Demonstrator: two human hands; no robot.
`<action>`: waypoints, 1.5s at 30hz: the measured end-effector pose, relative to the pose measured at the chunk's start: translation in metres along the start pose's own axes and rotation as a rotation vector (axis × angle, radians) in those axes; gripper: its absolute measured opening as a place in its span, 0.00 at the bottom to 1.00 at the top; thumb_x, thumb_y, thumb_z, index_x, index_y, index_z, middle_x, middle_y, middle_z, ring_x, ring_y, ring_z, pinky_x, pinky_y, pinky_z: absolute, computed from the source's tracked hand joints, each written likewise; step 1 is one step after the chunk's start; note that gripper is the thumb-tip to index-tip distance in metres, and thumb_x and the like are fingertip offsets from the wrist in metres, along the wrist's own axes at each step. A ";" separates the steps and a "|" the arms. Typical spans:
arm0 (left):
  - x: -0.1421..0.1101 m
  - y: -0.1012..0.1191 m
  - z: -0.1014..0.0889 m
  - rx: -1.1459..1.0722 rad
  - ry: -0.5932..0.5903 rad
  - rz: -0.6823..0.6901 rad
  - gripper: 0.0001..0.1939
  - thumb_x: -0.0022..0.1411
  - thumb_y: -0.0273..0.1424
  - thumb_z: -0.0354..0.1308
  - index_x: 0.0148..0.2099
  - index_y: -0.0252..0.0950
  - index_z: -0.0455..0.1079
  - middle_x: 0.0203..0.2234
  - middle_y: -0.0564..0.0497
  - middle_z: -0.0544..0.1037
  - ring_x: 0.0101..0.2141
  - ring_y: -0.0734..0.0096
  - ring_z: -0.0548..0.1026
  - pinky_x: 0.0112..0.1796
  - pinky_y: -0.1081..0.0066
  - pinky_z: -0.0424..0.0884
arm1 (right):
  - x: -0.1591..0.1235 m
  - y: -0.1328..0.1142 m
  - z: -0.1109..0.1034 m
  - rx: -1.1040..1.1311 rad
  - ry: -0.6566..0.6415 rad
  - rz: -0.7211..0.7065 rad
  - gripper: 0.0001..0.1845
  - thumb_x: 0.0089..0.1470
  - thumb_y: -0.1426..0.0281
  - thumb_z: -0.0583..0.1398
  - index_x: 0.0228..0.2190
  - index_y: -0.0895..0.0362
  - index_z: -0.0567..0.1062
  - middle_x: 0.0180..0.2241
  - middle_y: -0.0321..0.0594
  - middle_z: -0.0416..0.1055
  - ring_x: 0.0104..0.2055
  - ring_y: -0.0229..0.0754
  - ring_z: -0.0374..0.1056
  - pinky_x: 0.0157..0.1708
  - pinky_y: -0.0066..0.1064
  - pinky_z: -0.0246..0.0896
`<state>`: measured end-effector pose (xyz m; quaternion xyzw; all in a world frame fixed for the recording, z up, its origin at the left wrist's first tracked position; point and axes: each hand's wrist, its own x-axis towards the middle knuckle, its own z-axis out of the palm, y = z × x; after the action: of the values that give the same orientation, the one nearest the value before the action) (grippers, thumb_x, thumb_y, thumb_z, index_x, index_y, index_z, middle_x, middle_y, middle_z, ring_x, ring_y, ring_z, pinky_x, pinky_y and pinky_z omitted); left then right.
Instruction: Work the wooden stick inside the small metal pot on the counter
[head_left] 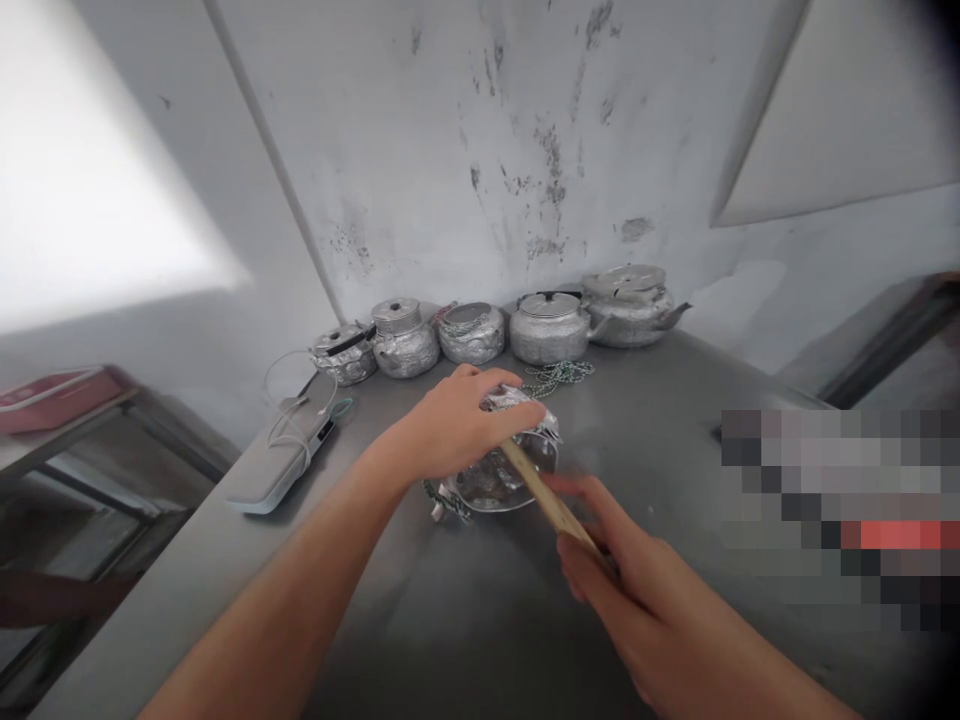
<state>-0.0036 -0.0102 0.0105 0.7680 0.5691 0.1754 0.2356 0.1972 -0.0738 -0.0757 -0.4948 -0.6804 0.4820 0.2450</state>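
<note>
My right hand [630, 580] is closed around a light wooden stick [551, 500] that slants up and away towards my other hand. My left hand [465, 415] curls over the stick's far end, thumb and forefinger around a crumpled silvery piece [536, 408]. Whether that piece is fixed to the stick is hidden by the fingers. Directly beneath, a shiny metal pot [510, 480] with a wide round opening sits on the grey table. A green and white cord [450, 500] lies against its left side.
Along the wall stand several dented metal kettles and pots [550, 330]. Another patterned cord [559, 376] lies before them. At left on the table rest a grey case [281, 465] and a white cable [306, 450]. A pink tray [60, 398] sits on a side rack.
</note>
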 end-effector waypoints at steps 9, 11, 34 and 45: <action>0.000 0.000 0.000 0.001 0.005 0.017 0.28 0.67 0.54 0.51 0.64 0.48 0.67 0.59 0.49 0.70 0.56 0.50 0.69 0.52 0.61 0.67 | -0.002 -0.007 -0.005 0.004 0.045 -0.066 0.20 0.65 0.64 0.53 0.57 0.49 0.69 0.23 0.34 0.75 0.22 0.44 0.70 0.25 0.33 0.66; 0.000 0.000 0.001 -0.005 0.004 -0.017 0.30 0.67 0.55 0.51 0.64 0.47 0.67 0.60 0.48 0.69 0.55 0.50 0.70 0.52 0.61 0.68 | -0.002 -0.007 -0.004 -0.003 0.046 -0.082 0.20 0.65 0.64 0.54 0.57 0.50 0.71 0.25 0.36 0.77 0.23 0.45 0.71 0.27 0.33 0.68; 0.000 0.001 0.000 -0.012 0.006 -0.022 0.29 0.67 0.54 0.52 0.63 0.47 0.68 0.59 0.47 0.70 0.55 0.49 0.69 0.53 0.60 0.66 | -0.003 -0.003 -0.002 -0.009 0.044 -0.073 0.22 0.66 0.63 0.53 0.59 0.48 0.67 0.19 0.31 0.70 0.19 0.44 0.66 0.21 0.32 0.63; 0.000 0.001 0.000 -0.021 0.006 -0.019 0.29 0.67 0.54 0.52 0.63 0.48 0.68 0.60 0.49 0.69 0.57 0.49 0.68 0.53 0.62 0.67 | -0.004 -0.004 0.000 0.006 0.030 -0.050 0.21 0.67 0.63 0.52 0.59 0.50 0.67 0.23 0.33 0.73 0.23 0.43 0.69 0.25 0.31 0.65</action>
<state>-0.0031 -0.0107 0.0108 0.7595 0.5753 0.1815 0.2434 0.1970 -0.0775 -0.0716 -0.4842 -0.6872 0.4701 0.2687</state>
